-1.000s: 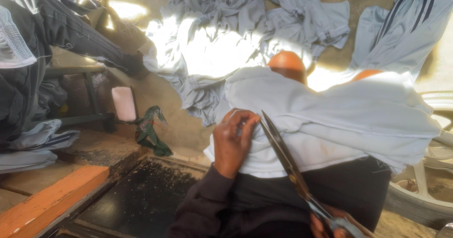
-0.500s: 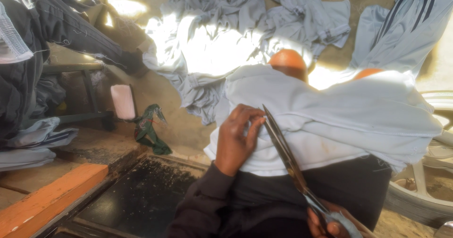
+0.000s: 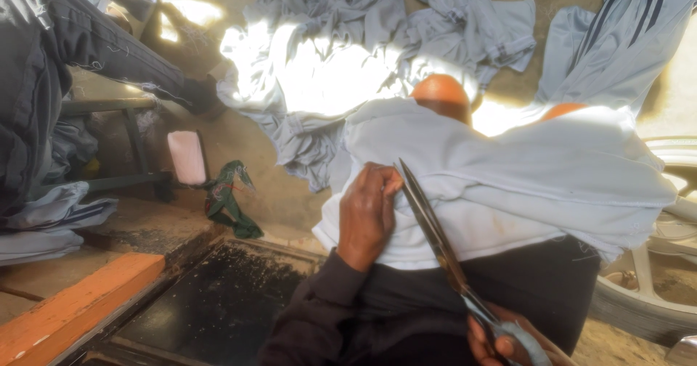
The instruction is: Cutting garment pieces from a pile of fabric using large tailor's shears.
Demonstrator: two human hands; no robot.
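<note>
Left hand: the left hand [image 3: 369, 213] lies on the folded pale-blue cloth garment [image 3: 523, 177], knuckles up, its fingers curled together and pinching a ridge of the fabric at the garment's near left part; a dark sleeve covers the wrist.
Right hand: the right hand [image 3: 508, 344] sits at the bottom edge of the view, below the garment, fingers closed through the grey handle loops of the long steel scissors [image 3: 435, 235]; only part of the hand shows.
Scissors: the blades look closed, or nearly so, and run up and to the left from the handles, the tip lying on the garment just beside the left hand's fingertips.
Garment: draped over the person's dark-clothed lap, in bright sunlight; it overhangs to the right.
Behind the garment: two rounded orange shapes [image 3: 441, 96] stand out above its far edge, and beyond them a loose heap of grey-blue clothes [image 3: 348, 54] lies on the dusty floor.
Left of the garment: a crumpled green scrap of cloth [image 3: 229, 199] and a small pink rectangular object [image 3: 187, 157] stand near a dark metal frame [image 3: 123, 133].
Below and left of the garment: a black speckled surface [image 3: 210, 308] edged by an orange wooden board [image 3: 72, 311].
Right of the garment: a grey spoked wheel [image 3: 653, 293], partly cut off by the frame.
</note>
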